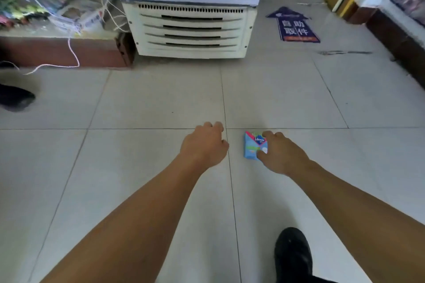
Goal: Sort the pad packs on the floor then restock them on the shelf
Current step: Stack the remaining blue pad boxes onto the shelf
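The right hand [282, 154] curls over a blue pad pack [254, 146] on the floor tile [138, 167], thumb and fingers pinching its right edge; the pack sticks out at nine o'clock from the palm. The left hand [204, 145], at nine o'clock of the pack, hangs loosely curled, holding nothing.

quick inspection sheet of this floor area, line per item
surface: pale tiled floor, dark scuff at far right
job's things: one blue pad pack on the floor
clutter: purple arrow sticker; black shoe
hands: right hand grips the pad pack; left hand loosely curled, holding nothing
cables: white cords hanging at far left
surroundings: white display fridge; low shelf with goods
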A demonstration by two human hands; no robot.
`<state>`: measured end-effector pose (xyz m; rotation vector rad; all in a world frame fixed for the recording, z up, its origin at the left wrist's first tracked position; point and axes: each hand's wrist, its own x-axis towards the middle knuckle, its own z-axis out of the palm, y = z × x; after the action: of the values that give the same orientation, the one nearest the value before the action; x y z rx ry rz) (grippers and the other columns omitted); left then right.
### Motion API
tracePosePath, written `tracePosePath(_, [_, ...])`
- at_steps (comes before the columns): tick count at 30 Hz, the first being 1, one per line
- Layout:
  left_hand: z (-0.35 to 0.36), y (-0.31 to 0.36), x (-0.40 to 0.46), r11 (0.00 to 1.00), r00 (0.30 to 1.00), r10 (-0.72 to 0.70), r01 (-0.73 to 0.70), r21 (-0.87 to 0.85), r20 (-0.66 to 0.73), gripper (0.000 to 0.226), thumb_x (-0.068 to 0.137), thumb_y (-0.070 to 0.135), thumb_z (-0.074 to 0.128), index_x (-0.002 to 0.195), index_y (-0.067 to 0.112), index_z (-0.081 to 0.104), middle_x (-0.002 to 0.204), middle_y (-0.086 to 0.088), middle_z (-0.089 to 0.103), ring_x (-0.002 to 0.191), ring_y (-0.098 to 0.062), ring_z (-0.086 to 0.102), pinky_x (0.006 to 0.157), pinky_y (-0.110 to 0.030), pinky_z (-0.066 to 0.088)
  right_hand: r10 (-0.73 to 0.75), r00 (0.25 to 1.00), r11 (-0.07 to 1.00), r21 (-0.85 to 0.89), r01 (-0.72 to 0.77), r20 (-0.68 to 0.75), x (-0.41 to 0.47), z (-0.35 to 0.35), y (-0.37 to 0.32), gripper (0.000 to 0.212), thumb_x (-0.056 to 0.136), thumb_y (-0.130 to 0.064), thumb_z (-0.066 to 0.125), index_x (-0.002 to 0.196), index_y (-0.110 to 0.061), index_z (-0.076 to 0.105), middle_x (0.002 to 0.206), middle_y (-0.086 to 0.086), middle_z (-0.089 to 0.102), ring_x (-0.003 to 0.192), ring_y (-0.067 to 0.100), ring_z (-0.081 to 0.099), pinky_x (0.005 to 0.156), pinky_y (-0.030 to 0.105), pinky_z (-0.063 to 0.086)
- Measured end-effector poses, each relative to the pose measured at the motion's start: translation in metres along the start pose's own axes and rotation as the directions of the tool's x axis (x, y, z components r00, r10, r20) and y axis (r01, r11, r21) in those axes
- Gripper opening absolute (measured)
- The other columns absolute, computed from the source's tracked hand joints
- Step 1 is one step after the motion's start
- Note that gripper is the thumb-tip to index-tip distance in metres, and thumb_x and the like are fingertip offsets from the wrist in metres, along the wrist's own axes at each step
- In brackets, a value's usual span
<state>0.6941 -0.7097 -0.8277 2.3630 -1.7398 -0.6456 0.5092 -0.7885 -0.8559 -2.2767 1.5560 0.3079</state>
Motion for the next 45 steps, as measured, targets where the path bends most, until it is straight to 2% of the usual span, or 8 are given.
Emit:
tracePosePath(7, [0.103, -0.015, 0.106, 0.999, 0.99, -0.028, 0.033, -0.035, 0.136, 0.044, 0.097, 0.031, 0.041, 0.141, 0.024, 0.038, 0.136, -0.002, 0.047, 0.123, -0.022, 0.046, 0.091, -0.038, 0.044, 0.227, 0.968, 0.959, 0.149, -0.241, 0.102, 0.122, 0.099, 0.045, 0.081, 0.087, -0.052, 0.061, 0.149, -0.019, 0.021, 0.139, 0.016, 0.034, 0.12, 0.038, 0.046, 0.096, 0.043, 0.046])
tracePosePath(14, [0.176, -0.026, 0.161, 0.995, 0.978, -0.056, 0.072, -0.074, 0.202, 0.043, 0.096, 0.032, 0.043, 0.138, 0.024, 0.04, 0.132, -0.003, 0.048, 0.122, -0.023, 0.045, 0.087, -0.037, 0.043, 0.423, 0.905, 0.884, 0.2, -0.423, 0.04, 0.195, 0.162, 0.061, 0.117, 0.068, -0.075, 0.065, 0.152, -0.034, -0.005, 0.16, 0.004, -0.014, 0.146, 0.04, -0.001, 0.105, 0.066, 0.027])
tracePosePath(20, [0.197, -0.033, 0.168, 0.986, 0.973, -0.082, 0.111, -0.125, 0.217, 0.043, 0.096, 0.032, 0.043, 0.138, 0.024, 0.041, 0.132, -0.003, 0.048, 0.121, -0.022, 0.047, 0.09, -0.038, 0.045, 0.476, 0.879, 0.855, 0.231, -0.465, 0.01, 0.202, 0.183, 0.06, 0.114, 0.064, -0.059, 0.073, 0.148, -0.031, 0.002, 0.151, 0.009, 0.007, 0.128, 0.041, 0.03, 0.095, 0.055, 0.041])
tracePosePath(26, [0.14, -0.043, 0.15, 0.918, 0.969, -0.193, 0.233, -0.32, 0.152, 0.048, 0.096, 0.043, 0.049, 0.137, 0.019, 0.044, 0.133, -0.004, 0.054, 0.119, -0.022, 0.053, 0.095, -0.036, 0.046, 0.151, 0.97, 0.979, 0.164, -0.121, -0.189, 0.172, 0.125, 0.013, 0.114, 0.067, -0.06, 0.074, 0.151, -0.027, 0.004, 0.156, 0.009, 0.002, 0.134, 0.035, 0.023, 0.096, 0.05, 0.039])
tracePosePath(29, [0.076, -0.046, 0.127, 0.802, 0.96, -0.266, 0.269, -0.534, 0.084, 0.058, 0.092, 0.05, 0.055, 0.137, 0.016, 0.042, 0.129, -0.005, 0.057, 0.113, -0.022, 0.058, 0.083, -0.03, 0.048, -0.01, 0.957, 0.974, 0.214, 0.075, -0.29, 0.14, 0.075, -0.036, 0.114, 0.068, -0.067, 0.07, 0.151, -0.029, 0.002, 0.157, 0.007, 0.001, 0.138, 0.034, 0.021, 0.098, 0.051, 0.041])
tracePosePath(33, [-0.013, -0.046, 0.069, 0.558, 0.95, -0.312, 0.173, -0.812, -0.012, 0.048, 0.087, 0.034, 0.07, 0.124, 0.014, 0.048, 0.115, -0.002, 0.065, 0.097, -0.014, 0.066, 0.071, -0.023, 0.052, -0.117, 0.911, 0.932, 0.273, 0.239, -0.396, 0.078, 0.009, -0.107, 0.112, 0.068, -0.071, 0.068, 0.149, -0.034, -0.002, 0.159, 0.003, 0.002, 0.14, 0.031, 0.022, 0.1, 0.05, 0.043])
tracePosePath(38, [-0.104, -0.063, -0.042, 0.468, 0.906, -0.368, -0.011, -0.884, -0.206, 0.031, 0.086, 0.019, 0.073, 0.11, 0.02, 0.053, 0.103, -0.005, 0.07, 0.088, -0.018, 0.07, 0.072, -0.032, 0.058, -0.266, 0.826, 0.775, 0.4, 0.49, -0.497, -0.02, -0.056, -0.166, 0.112, 0.067, -0.064, 0.074, 0.147, -0.04, -0.001, 0.153, -0.005, 0.011, 0.136, 0.021, 0.028, 0.097, 0.042, 0.049])
tracePosePath(45, [-0.183, -0.099, -0.203, 0.505, 0.861, -0.361, -0.142, -0.852, -0.358, 0.031, 0.09, 0.017, 0.068, 0.119, 0.018, 0.057, 0.104, -0.01, 0.073, 0.088, -0.023, 0.073, 0.084, -0.045, 0.058, -0.399, 0.791, 0.511, 0.603, 0.612, -0.465, -0.136, -0.115, -0.216, 0.035, 0.098, -0.024, 0.053, 0.133, -0.026, 0.048, 0.119, -0.008, 0.059, 0.088, -0.007, 0.06, 0.064, 0.005, 0.045])
